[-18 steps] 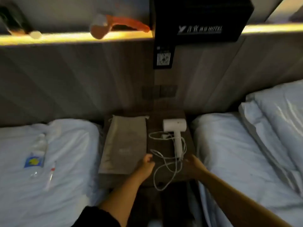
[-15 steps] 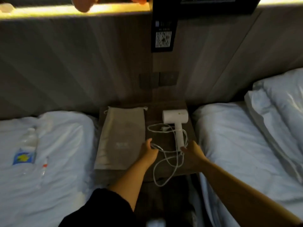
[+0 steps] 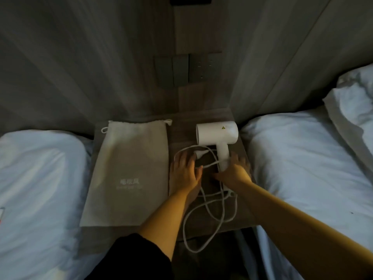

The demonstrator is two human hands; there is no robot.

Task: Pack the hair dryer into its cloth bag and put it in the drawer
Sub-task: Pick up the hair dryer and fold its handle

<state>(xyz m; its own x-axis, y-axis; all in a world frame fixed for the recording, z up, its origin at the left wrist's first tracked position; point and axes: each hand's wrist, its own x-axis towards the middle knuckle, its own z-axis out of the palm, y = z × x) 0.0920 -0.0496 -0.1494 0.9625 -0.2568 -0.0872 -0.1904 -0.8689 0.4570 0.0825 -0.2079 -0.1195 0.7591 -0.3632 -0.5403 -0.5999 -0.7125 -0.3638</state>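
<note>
At far left lies a bed (image 3: 40, 178) with white linen. Beside it, the tabletop (image 3: 245, 217) carries the cloth bag (image 3: 129, 170), which lies flat and empty, its drawstring mouth toward the wall. Nothing is packed yet.

The left hand (image 3: 184, 172) rests just right of the bag, fingers spread loosely over the white cord (image 3: 214, 211) near the plug (image 3: 200, 154); it grips nothing firmly as far as can be seen. The cord trails in loose loops toward the front edge of the tabletop.

The right hand (image 3: 234, 171) is partly open at the lower end of the handle of the hair dryer (image 3: 218, 134), touching it but not yet closed around it. The dryer lies on its side at the rear right of the tabletop.

Judgement: the task is at its start. Remaining steps: gather the cord, insert the dryer into the bag, close it, place it in the drawer. No drawer is visible.
</note>
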